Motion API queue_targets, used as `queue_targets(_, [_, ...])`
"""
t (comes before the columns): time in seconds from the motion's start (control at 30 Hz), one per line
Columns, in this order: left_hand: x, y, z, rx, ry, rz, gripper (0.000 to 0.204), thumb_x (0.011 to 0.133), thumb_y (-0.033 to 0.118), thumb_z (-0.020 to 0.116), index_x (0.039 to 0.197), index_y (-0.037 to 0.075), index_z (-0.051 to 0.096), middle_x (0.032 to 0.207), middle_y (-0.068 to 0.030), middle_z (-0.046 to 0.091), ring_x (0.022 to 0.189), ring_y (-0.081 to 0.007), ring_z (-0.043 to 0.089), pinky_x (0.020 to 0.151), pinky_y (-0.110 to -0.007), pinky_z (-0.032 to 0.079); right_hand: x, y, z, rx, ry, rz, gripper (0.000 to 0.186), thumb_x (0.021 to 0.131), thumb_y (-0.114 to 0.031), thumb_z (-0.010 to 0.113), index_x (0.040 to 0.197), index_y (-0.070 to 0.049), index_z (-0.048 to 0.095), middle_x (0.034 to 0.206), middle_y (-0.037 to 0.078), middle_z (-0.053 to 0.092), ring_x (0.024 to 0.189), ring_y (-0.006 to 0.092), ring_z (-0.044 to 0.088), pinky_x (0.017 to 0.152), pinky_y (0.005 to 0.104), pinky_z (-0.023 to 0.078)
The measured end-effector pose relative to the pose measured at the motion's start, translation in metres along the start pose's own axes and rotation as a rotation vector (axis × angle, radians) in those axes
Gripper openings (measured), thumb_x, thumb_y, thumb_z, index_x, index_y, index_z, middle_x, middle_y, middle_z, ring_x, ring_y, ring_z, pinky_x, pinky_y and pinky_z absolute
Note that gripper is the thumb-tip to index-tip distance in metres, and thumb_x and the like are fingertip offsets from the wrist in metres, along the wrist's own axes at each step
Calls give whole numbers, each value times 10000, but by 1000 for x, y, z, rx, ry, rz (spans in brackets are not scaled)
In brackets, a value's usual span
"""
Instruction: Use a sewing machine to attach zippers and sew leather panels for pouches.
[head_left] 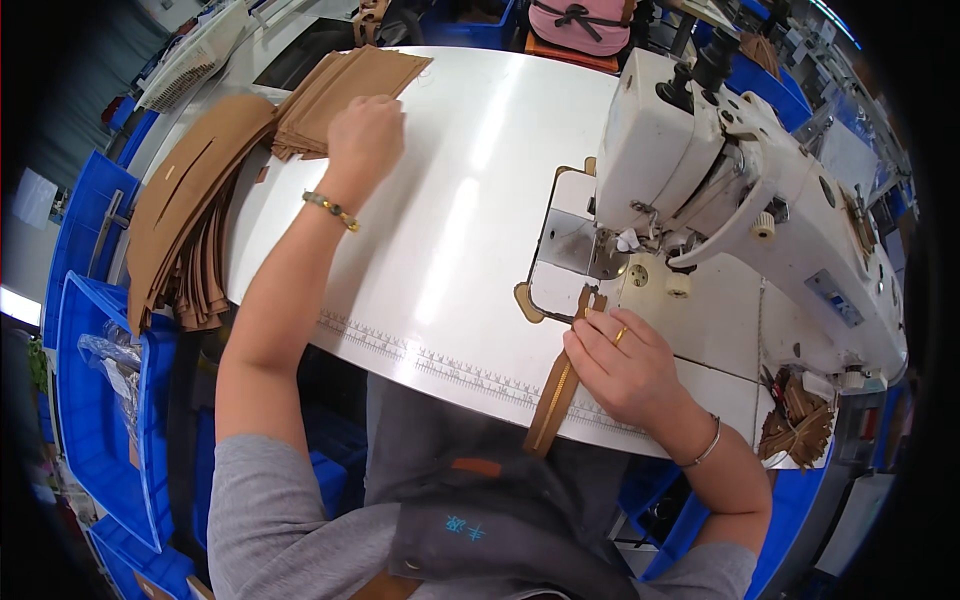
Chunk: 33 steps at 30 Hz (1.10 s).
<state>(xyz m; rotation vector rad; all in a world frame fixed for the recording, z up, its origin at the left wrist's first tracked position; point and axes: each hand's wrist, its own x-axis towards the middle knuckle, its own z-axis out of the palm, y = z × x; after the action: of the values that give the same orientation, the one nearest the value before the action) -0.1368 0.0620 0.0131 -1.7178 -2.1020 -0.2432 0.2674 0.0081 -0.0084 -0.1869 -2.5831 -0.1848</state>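
My left hand (367, 136) is over the near right part of a stack of flat brown panels (345, 85) at the far left of the table. Its fingers are curled in, and the fingertips are hidden, so whatever they grip cannot be made out. My right hand (630, 365) lies at the table's front, just before the sewing machine (735, 150). Its fingers are closed on a brown zipper (553, 405) with gold-coloured teeth. The zipper's far end reaches near the needle area, and its near end hangs over the table edge.
Long curved brown pieces (185, 200) drape over the table's left edge. Blue bins (105, 390) stand on the left. A bundle of brown scraps (798, 425) sits at the right. Along the front edge of the white table (470, 220) runs a printed ruler (430, 358).
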Motion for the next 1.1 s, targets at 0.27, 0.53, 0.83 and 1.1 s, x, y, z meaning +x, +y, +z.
queue_targets(0.27, [11, -48, 5, 90, -198, -235, 202, 905, 209, 724, 854, 30, 802, 883, -188, 776, 858, -369, 760, 746, -458, 603, 0, 1, 1, 3, -2, -10, 221, 818, -86, 704, 1011, 19, 726, 1029, 119, 708, 1020, 265, 689, 934, 394, 565])
queue_targets(0.53, [14, -56, 10, 163, -160, -123, 185, 895, 158, 684, 859, 25, 808, 878, -221, 766, 819, -393, 760, 759, -483, 606, 0, 2, 2, 2, 9, -14, 215, 815, -87, 703, 1004, 14, 726, 1020, 112, 712, 1011, 263, 696, 932, 392, 570])
queue_targets(0.83, [18, -82, 25, 126, -36, -172, 206, 932, 153, 618, 981, 21, 769, 934, -225, 755, 931, -407, 738, 835, -508, 585, -1, 2, 3, 8, 28, -4, 195, 822, -91, 707, 989, 6, 728, 1016, 105, 707, 1008, 255, 695, 937, 386, 566])
queue_targets(1.1, [-2, -52, -30, -1715, -219, -551, 250, 1095, 185, 546, 1241, 24, 669, 1031, -111, 774, 857, -213, 771, 709, -339, 648, 1, 2, 1, 41, -29, 49, 241, 811, -88, 687, 1037, -6, 702, 1049, 95, 697, 1013, 254, 681, 936, 382, 559])
